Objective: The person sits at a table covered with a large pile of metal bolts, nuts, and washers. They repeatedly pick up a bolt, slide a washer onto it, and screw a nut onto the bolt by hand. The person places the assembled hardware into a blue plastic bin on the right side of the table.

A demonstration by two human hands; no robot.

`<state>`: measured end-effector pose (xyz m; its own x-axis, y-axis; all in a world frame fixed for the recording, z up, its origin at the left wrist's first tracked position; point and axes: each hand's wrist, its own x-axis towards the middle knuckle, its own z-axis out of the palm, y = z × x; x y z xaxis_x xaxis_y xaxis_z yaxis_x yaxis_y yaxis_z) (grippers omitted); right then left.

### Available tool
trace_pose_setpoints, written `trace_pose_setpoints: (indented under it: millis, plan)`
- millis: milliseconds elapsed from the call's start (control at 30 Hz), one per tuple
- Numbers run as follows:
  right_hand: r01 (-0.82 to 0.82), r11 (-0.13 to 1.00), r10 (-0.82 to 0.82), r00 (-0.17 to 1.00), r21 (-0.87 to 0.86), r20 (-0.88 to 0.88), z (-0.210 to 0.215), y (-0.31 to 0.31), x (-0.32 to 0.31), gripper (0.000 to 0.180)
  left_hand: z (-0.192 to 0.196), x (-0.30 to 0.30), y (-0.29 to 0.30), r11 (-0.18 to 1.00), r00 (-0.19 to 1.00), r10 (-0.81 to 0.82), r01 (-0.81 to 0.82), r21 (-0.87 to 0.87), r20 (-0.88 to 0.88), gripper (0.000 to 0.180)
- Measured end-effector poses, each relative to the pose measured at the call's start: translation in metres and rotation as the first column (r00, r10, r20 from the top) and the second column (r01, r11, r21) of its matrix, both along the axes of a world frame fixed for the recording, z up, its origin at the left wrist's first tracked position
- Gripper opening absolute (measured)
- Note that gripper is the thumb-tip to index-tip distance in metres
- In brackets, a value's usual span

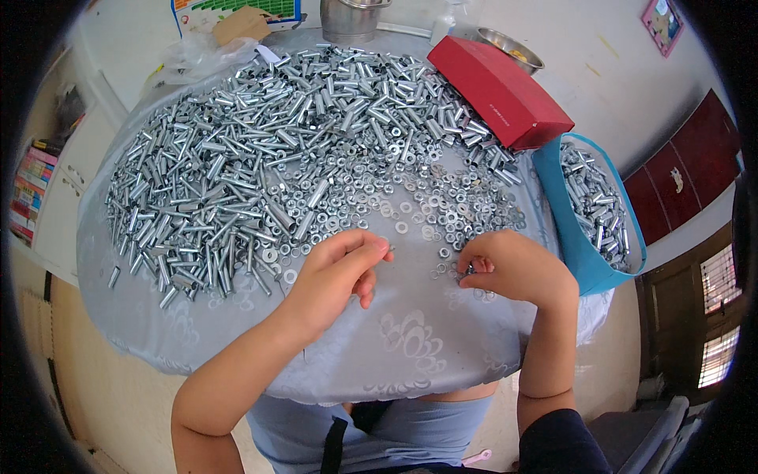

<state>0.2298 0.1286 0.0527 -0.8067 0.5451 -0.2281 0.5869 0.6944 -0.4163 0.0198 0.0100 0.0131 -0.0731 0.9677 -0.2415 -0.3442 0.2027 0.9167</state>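
The left hand (341,270) is above the table (332,371), its thumb pressed near the forefinger; I cannot tell if something small is between them. The right hand (513,267) curls its fingers at the near edge of the metal washers (474,212); its grip is partly hidden from me.

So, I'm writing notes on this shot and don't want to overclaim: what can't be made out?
All in the head view:
- Whether the left hand pinches anything: too small at its fingertips.
- What the right hand holds, if anything: its curled fingers hide it.
- The metal pail's top: cut off by the upper edge.
- The metal bowl's near side: behind the red box.
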Motion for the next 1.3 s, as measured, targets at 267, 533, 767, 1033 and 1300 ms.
trace_pose_setpoints:
  millis: [267,533,767,1033,1300]
  plan:
    - [-0.006,1.000,0.008,0.998,0.027,-0.057,-0.001,-0.002,0.002,0.013,-0.002,-0.001,0.001,0.999,1.000,0.012,-0.012,0.032,0.010,0.020]
    - [-0.063,0.995,0.050,0.987,-0.081,-0.152,0.003,-0.005,-0.002,0.011,0.001,-0.001,0.001,0.999,0.999,0.034,-0.032,0.037,-0.029,0.020]
    - [-0.050,0.997,0.045,0.997,-0.064,-0.067,-0.001,0.001,-0.006,0.012,0.000,0.001,0.001,0.998,0.999,0.009,-0.007,0.057,-0.049,0.020]
    - [-0.102,0.994,0.106,0.987,0.038,-0.122,-0.007,0.001,-0.006,0.014,-0.001,-0.002,0.000,0.996,0.999,0.012,-0.008,0.085,-0.048,0.021]
    - [-0.046,0.996,0.053,0.994,0.071,-0.100,-0.003,-0.004,-0.008,0.019,-0.003,-0.003,0.000,0.995,0.999,0.011,-0.006,0.098,-0.048,0.021]
